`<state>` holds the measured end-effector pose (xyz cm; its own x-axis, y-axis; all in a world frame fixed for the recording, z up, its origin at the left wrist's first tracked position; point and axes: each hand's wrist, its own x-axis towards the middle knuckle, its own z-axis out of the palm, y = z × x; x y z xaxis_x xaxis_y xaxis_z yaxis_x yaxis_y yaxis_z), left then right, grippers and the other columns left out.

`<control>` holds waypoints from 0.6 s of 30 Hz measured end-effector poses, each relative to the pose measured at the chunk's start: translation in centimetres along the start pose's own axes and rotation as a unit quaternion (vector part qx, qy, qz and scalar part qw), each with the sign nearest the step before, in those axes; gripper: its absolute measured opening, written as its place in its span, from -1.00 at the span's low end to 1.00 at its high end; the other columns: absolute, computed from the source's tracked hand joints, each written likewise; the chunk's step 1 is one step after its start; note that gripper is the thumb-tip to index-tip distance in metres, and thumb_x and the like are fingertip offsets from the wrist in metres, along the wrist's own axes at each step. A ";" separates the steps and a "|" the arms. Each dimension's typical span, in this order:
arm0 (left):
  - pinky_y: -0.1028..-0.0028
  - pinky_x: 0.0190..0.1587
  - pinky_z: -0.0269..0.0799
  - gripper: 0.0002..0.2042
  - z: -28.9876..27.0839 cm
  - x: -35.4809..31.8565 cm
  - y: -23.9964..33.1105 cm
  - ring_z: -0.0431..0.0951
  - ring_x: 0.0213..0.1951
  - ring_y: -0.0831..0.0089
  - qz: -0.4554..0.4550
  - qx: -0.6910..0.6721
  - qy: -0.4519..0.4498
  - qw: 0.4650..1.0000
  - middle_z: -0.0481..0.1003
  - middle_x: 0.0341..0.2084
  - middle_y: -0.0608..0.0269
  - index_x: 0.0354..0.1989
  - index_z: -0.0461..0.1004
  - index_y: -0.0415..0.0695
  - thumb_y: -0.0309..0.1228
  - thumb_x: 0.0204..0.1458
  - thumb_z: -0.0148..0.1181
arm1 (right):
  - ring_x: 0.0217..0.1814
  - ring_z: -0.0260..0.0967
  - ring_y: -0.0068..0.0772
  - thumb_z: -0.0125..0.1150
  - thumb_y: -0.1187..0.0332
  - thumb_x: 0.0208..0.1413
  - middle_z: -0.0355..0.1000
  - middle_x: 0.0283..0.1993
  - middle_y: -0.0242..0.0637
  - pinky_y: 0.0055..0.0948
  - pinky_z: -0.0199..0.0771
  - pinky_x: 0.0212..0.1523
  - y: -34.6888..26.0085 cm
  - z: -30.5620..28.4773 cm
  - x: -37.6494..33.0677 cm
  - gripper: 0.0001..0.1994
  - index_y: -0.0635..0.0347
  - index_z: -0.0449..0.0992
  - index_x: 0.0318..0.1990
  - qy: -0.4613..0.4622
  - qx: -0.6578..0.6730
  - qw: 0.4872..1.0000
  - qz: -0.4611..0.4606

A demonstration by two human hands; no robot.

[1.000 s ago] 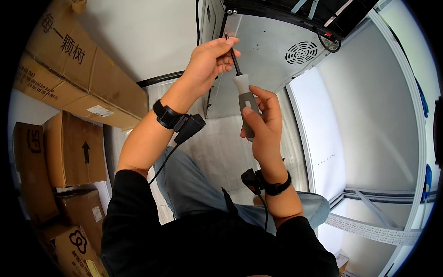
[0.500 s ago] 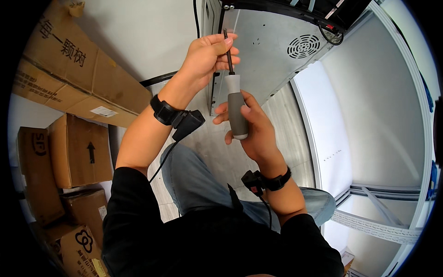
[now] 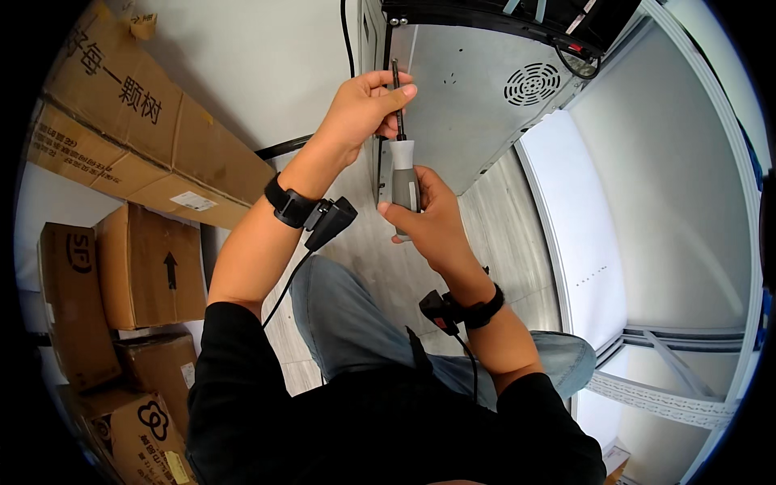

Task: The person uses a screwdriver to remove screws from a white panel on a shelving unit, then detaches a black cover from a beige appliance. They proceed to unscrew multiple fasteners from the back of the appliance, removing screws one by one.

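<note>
A screwdriver (image 3: 404, 182) with a grey and white handle and a dark shaft points away from me, over the grey metal side panel (image 3: 461, 105) of a machine. My left hand (image 3: 364, 109) pinches the shaft between thumb and fingers, a little below the tip. Around the handle my right hand (image 3: 432, 214) is closed, its thumb lying across the lower part. The tip shows above my left fingers in front of the panel; whether it touches anything I cannot tell.
Cardboard boxes (image 3: 153, 267) are stacked along the left, with a long carton (image 3: 162, 137) above them. At the right stands a white metal frame (image 3: 558, 259). The panel has a round vent (image 3: 532, 84); a black cable (image 3: 347, 40) hangs beside it.
My right fingers, loose around the handle before, have closed on it, with the thumb now across it. The handle has turned and shifted slightly left. The whole view has moved a little.
</note>
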<state>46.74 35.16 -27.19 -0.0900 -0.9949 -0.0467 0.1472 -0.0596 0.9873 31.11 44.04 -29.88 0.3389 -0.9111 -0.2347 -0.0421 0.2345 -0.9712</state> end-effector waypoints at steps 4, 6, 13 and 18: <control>0.61 -0.51 0.45 -0.67 -0.5 0.2 0.1 0.47 -0.56 0.60 0.011 -0.021 -0.012 1.000 0.48 -0.56 0.31 -0.05 0.41 -0.29 -0.39 0.06 0.22 | -0.30 0.41 -0.43 0.22 0.41 0.00 0.38 -0.17 -0.28 -0.42 0.50 -0.43 0.4 -0.5 -0.1 -0.48 0.29 0.23 0.15 -0.066 0.043 0.997 -0.015; 0.61 -0.47 0.45 -0.70 -0.6 0.1 0.0 0.48 -0.55 0.62 0.013 -0.021 -0.018 1.000 0.50 -0.52 0.32 -0.01 0.41 -0.24 -0.38 0.11 0.15 | -0.26 0.43 -0.38 0.16 0.39 0.04 0.39 -0.13 -0.23 -0.39 0.52 -0.38 0.3 -1.3 -0.3 -0.49 0.28 0.22 0.16 -0.129 0.181 0.975 0.002; 0.60 -0.43 0.47 -0.73 -0.3 0.0 0.0 0.52 -0.50 0.58 0.004 -0.018 -0.013 1.000 0.53 -0.48 0.26 0.02 0.38 -0.24 -0.43 0.18 0.02 | -0.18 0.45 -0.31 0.13 0.38 0.07 0.40 -0.07 -0.17 -0.27 0.58 -0.29 0.8 -1.9 0.1 -0.53 0.25 0.23 0.15 -0.159 0.248 0.955 0.042; 0.61 -0.48 0.47 -0.72 0.1 -0.3 0.7 0.51 -0.55 0.59 0.007 0.053 0.007 0.999 0.52 -0.50 0.28 -0.01 0.39 -0.28 -0.42 0.14 0.10 | -0.18 0.44 -0.44 0.24 0.38 0.03 0.42 -0.18 -0.32 -0.42 0.51 -0.37 1.2 -1.0 0.6 -0.58 0.25 0.34 0.06 -0.083 0.080 0.993 0.039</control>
<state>46.80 35.46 -26.49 -0.0754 -0.9966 -0.0343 0.0436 -0.0376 0.9983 30.30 43.43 -31.27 0.4917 -0.8222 -0.2868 0.0704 0.3658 -0.9280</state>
